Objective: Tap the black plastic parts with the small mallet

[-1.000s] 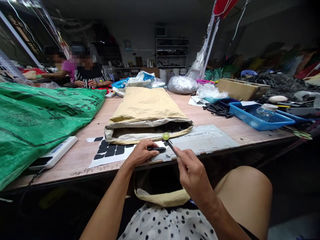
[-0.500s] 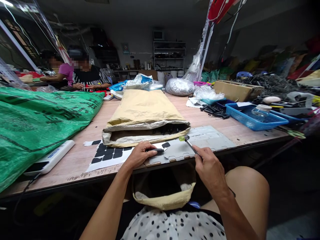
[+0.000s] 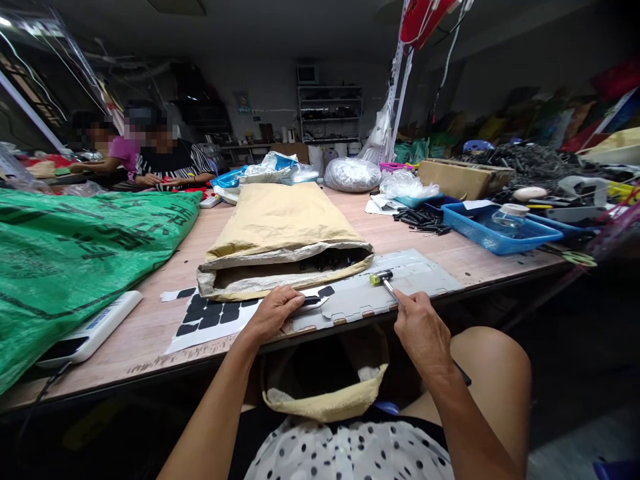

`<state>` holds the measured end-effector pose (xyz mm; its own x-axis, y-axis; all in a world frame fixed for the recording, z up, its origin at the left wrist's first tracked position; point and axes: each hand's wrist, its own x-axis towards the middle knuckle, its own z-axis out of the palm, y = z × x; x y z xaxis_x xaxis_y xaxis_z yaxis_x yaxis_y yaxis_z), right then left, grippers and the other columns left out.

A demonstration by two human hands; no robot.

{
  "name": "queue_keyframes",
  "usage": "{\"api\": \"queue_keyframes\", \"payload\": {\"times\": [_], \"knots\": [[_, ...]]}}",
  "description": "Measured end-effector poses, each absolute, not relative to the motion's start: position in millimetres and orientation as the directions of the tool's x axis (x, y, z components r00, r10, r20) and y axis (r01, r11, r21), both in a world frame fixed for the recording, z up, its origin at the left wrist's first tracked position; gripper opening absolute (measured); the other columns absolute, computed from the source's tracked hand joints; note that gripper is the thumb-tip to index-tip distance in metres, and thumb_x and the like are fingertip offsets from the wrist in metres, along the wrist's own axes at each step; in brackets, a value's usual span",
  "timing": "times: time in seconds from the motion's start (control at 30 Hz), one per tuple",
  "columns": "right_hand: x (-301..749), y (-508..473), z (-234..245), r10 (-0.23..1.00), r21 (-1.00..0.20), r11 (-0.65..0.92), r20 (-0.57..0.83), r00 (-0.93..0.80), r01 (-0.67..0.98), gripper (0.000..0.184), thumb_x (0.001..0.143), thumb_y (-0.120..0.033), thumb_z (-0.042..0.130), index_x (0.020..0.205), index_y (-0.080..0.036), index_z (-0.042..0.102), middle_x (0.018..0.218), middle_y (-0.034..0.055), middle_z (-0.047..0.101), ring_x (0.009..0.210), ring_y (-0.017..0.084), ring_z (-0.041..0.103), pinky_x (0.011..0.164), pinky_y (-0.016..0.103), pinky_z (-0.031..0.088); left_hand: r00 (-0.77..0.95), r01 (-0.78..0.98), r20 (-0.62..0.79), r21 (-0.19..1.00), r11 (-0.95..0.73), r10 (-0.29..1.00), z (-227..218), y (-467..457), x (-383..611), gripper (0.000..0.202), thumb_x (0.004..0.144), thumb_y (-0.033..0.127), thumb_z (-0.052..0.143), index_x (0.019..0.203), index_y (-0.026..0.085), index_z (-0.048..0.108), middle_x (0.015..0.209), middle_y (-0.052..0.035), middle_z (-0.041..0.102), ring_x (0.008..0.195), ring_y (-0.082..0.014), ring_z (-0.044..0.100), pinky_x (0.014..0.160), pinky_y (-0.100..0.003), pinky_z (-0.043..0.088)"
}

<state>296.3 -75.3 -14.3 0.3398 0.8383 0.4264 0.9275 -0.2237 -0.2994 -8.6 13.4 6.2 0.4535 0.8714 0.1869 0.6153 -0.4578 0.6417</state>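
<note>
My left hand [image 3: 277, 312] rests at the table's front edge, fingers closed on a small black-handled knife [image 3: 312, 301] whose pale pointed blade lies over the grey board. In my right hand [image 3: 423, 330] is a small mallet [image 3: 382, 277] with a metal shaft, one yellow-green face and one black face. Its head hovers over or rests on the grey board [image 3: 415, 273]; I cannot tell which. Left of the knife, a white sheet [image 3: 187, 340] carries rows of black rounded patches [image 3: 213, 313]. Behind them lies an open tan sack [image 3: 290, 213] with dark pieces inside.
A green sack [image 3: 90, 240] and a white power strip [image 3: 95, 327] lie at left. Right are black parts [image 3: 423, 220], a blue basket [image 3: 500, 233] and a cardboard box [image 3: 463, 179]. Another tan sack [image 3: 330, 403] gapes below the table edge. Two people sit far left.
The mallet has shifted to the right, and its head has turned so both faces show. My left hand keeps the knife in nearly the same place. The whole view has swung slightly right.
</note>
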Motion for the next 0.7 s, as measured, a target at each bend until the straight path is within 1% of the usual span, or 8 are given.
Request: {"api": "queue_keyframes", "payload": {"times": [0.1, 0.2, 0.43, 0.63, 0.7], "knots": [[296.7, -75.0, -15.0, 0.836, -0.289, -0.224, 0.434, 0.336, 0.931, 0.039, 0.096, -0.016, 0.050, 0.127, -0.028, 0.070, 0.100, 0.0051, 0.061, 0.077, 0.013, 0.056, 0.061, 0.026, 0.036, 0.455, 0.628, 0.186, 0.626, -0.462, 0.871, 7.9, 12.9, -7.6, 0.045, 0.098, 0.052, 0.044, 0.078, 0.021, 0.069, 0.086, -0.0039, 0.067, 0.088, -0.0223, 0.057, 0.090, -0.037, 0.043], [296.7, -74.5, -15.5, 0.834, -0.285, -0.224, 0.438, 0.335, 0.932, 0.039, 0.096, -0.016, 0.050, 0.127, -0.027, 0.071, 0.100, 0.0053, 0.061, 0.076, 0.013, 0.056, 0.061, 0.026, 0.036, 0.457, 0.628, 0.200, 0.617, -0.474, 0.867, 9.0, 12.4, -7.0, 0.046, 0.099, 0.051, 0.042, 0.073, 0.021, 0.064, 0.082, -0.0032, 0.064, 0.085, -0.0216, 0.055, 0.088, -0.036, 0.043], [296.6, -74.5, -14.3, 0.843, -0.294, -0.234, 0.413, 0.344, 0.927, 0.038, 0.097, -0.017, 0.050, 0.128, -0.028, 0.070, 0.100, 0.0049, 0.061, 0.077, 0.013, 0.057, 0.061, 0.026, 0.036, 0.476, 0.624, 0.205, 0.606, -0.493, 0.855, 7.6, 12.1, -7.7, 0.045, 0.102, 0.047, 0.037, 0.071, 0.020, 0.058, 0.081, -0.0020, 0.059, 0.085, -0.0208, 0.054, 0.086, -0.035, 0.041], [297.1, -74.7, -13.6, 0.852, -0.294, -0.242, 0.391, 0.348, 0.925, 0.037, 0.099, -0.020, 0.049, 0.130, -0.028, 0.069, 0.104, 0.0047, 0.062, 0.079, 0.014, 0.059, 0.062, 0.027, 0.036, 0.474, 0.631, 0.215, 0.594, -0.499, 0.854, 11.5, 11.9, -5.3, 0.047, 0.102, 0.046, 0.037, 0.068, 0.020, 0.058, 0.080, -0.0021, 0.060, 0.081, -0.0203, 0.054, 0.083, -0.034, 0.040], [297.3, -74.5, -13.7, 0.855, -0.299, -0.244, 0.383, 0.351, 0.922, 0.038, 0.099, -0.020, 0.049, 0.130, -0.028, 0.069, 0.104, 0.0047, 0.062, 0.079, 0.014, 0.059, 0.063, 0.026, 0.036, 0.472, 0.633, 0.241, 0.577, -0.516, 0.848, 14.0, 4.4, -2.2, 0.048, 0.102, 0.045, 0.038, 0.067, 0.020, 0.058, 0.078, -0.0029, 0.061, 0.080, -0.0204, 0.055, 0.081, -0.034, 0.041]]}}
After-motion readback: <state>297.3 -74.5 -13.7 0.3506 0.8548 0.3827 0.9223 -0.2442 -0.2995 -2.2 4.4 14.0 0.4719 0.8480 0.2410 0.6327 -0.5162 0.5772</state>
